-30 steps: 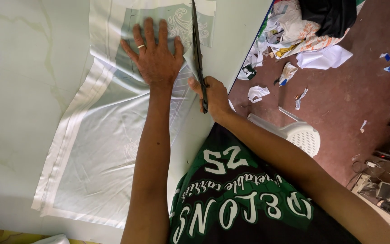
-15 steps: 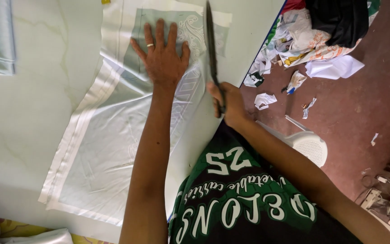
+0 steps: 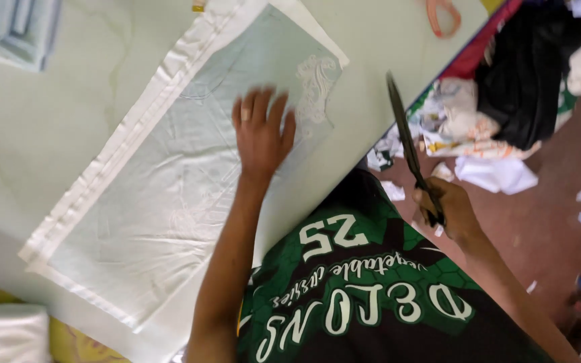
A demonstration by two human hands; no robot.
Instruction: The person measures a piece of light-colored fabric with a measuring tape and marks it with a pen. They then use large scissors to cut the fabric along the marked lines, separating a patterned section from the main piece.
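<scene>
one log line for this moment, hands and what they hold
left hand: flat on pale fabric sheet | right hand: gripping long dark shears, blades past table edge | floor: paper scraps

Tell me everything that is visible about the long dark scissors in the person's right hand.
The scissors are long, dark and slim, and look like metal. The blades look closed, tapering to a point that aims up and away from the person. The right hand grips the handle end, hiding it. The tool is held in the air beside the pale table edge, over the reddish floor, touching neither. It is clear of the sheet under the left hand.
</scene>
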